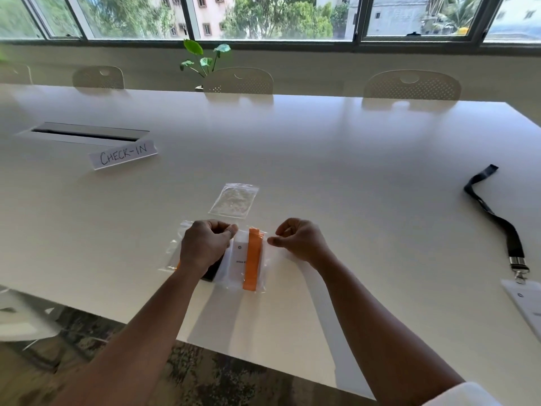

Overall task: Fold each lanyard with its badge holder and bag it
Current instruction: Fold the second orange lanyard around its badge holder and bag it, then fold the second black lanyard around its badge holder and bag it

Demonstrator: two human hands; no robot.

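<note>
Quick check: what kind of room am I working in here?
Likely an office meeting room set up for event check-in: a long white table, a handwritten CHECK-IN sign, perforated chairs along the far side.

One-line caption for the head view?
Both hands pinch the bag holding an orange lanyard; black lanyard waits.

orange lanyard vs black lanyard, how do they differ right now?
The orange lanyard is folded flat against its badge card inside a clear bag between both hands; the black lanyard lies unfolded, snaking loose over the table at far right. The orange one is bagged, the black one unbagged, with its badge holder still trailing at the table edge. Both are flat straps.
</note>
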